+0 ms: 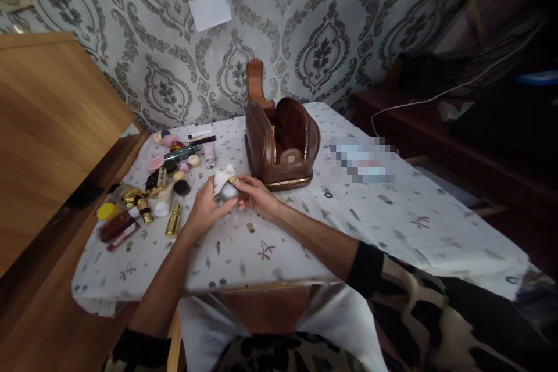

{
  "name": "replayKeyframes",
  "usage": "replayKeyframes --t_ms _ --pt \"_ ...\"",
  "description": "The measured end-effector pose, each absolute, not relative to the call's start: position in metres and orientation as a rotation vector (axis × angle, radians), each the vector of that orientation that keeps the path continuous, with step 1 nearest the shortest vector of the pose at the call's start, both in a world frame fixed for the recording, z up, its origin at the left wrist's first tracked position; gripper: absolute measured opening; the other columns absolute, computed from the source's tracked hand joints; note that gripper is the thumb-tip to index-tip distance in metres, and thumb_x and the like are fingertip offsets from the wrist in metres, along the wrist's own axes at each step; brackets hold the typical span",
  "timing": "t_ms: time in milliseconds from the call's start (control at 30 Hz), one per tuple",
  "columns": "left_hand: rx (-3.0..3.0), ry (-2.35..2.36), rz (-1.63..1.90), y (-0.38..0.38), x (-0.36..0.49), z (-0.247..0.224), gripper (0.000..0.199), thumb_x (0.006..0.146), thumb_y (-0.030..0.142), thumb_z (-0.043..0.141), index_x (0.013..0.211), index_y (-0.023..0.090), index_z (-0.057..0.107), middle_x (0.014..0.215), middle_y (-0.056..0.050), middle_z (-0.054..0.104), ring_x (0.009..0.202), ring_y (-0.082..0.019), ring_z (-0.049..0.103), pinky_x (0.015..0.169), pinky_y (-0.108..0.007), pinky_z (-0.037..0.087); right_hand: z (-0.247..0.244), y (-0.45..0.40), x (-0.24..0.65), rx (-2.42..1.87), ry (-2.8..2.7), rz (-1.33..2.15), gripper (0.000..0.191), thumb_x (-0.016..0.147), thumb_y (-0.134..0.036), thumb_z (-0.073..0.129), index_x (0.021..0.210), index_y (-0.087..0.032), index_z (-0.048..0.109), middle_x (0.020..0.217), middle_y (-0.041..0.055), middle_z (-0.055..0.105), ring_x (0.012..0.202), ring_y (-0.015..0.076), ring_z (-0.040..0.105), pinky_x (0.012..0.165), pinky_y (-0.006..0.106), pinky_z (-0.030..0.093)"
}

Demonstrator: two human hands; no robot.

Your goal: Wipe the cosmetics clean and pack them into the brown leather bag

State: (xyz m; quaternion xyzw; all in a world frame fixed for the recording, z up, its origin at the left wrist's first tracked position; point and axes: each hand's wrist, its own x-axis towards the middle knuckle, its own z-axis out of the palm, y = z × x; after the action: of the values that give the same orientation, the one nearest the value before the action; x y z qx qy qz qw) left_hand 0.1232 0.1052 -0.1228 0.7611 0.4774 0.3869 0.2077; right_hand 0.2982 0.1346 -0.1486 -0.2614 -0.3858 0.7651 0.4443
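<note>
Head view, hands (204,208) gripping white cloth (223,176) and small item (228,190), roomy tablecloth (288,250) to near edge (261,286), bag (260,148) just beyond.

Between left hand (206,204) and right hand (257,195) — white wad (222,176); beyond the right, brown bag (260,148); left of the left, gold bottle (173,222). Beneath them, white cloth (300,267) with small grey and reddish motifs. Ahead — pale wall (322,40), grey damask.

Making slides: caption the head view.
Left hand and right hand meet at crumpled white material, near cosmetics and an open brown bag.

Bag (261,139) bars fingers (249,187) ahead; cloth (370,218) rightward seems passable.
</note>
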Motion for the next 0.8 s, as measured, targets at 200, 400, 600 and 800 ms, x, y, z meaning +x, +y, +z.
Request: replayKeyframes --t_ms 200,400,600,800 --pt "2.151 1.225 1.219 0.1063 0.1202 -0.1144 0.030 0.087 0.037 0.065 0.110 0.018 0.063 0.107 -0.007 0.068 0.100 -0.022 0.063 0.090 -0.034 0.049 -0.1469 0.1350 0.2968 -0.684 -0.908 1.897 0.039 0.072 -0.035 0.077 0.099 -0.022 0.054 0.067 -0.0081 0.058 0.041 0.0086 0.055 0.038 0.023 0.052" --pt "2.301 1.137 1.333 0.1081 0.1193 -0.1152 0.018 0.090 0.031 0.062 0.101 0.020 0.070 0.114 -0.010 0.069 0.107 -0.024 0.064 0.095 -0.039 0.049 -0.1477 0.1336 0.2957 -0.677 -0.935 1.922 0.028 0.076 -0.032 0.072 0.096 -0.020 0.056 0.066 -0.0056 0.060 0.044 0.0101 0.058 0.041 0.024 0.055" --pt "2.390 1.106 1.270 0.1025 0.1226 -0.1140 0.022 0.090 0.035 0.062 0.103 0.020 0.073 0.130 -0.013 0.059 0.120 -0.027 0.057 0.104 -0.045 0.045 -0.1489 0.1337 0.2942 -0.626 -0.909 1.927 0.031 0.081 -0.044 0.071 0.086 -0.016 0.058 0.063 -0.0006 0.064 0.049 0.0119 0.060 0.042 0.021 0.052" --pt "2.297 1.153 1.260 0.1034 0.1258 -0.1127 0.028 0.085 0.034 0.068 0.064 0.017 0.061 0.135 -0.013 0.056 0.118 -0.029 0.057 0.100 -0.043 0.046 -0.1451 0.1368 0.2952 -0.702 -0.798 2.022 0.033 0.094 -0.048 0.054 0.084 -0.017 0.059 0.058 -0.0008 0.063 0.041 0.0101 0.054 0.038 0.019 0.044"
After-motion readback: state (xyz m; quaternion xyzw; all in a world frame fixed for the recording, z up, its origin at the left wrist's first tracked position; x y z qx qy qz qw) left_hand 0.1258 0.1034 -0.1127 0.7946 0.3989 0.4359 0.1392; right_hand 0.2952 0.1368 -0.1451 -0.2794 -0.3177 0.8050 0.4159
